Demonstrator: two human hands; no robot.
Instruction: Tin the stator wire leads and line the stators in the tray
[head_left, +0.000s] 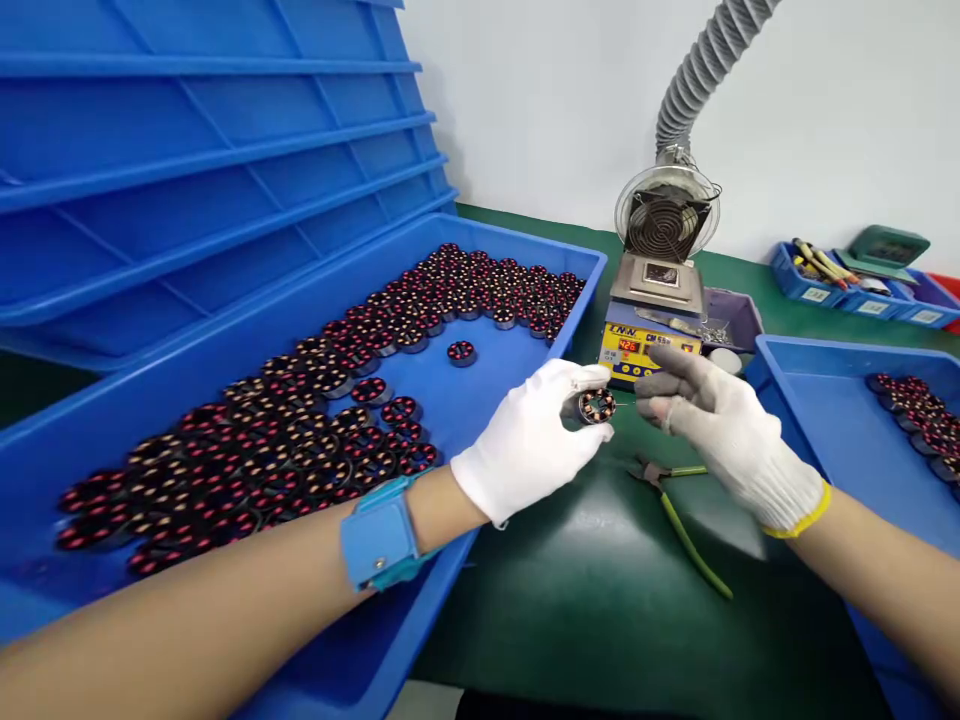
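Tabletop [525,610], yellow panel [624,357] perhaps half-behind fingertips [664,358]

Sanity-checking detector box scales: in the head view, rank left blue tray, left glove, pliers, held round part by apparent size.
Largest to smallest:
1. Left blue tray, even cut off by the frame
2. Left glove
3. Pliers, thin but long
4. Held round part
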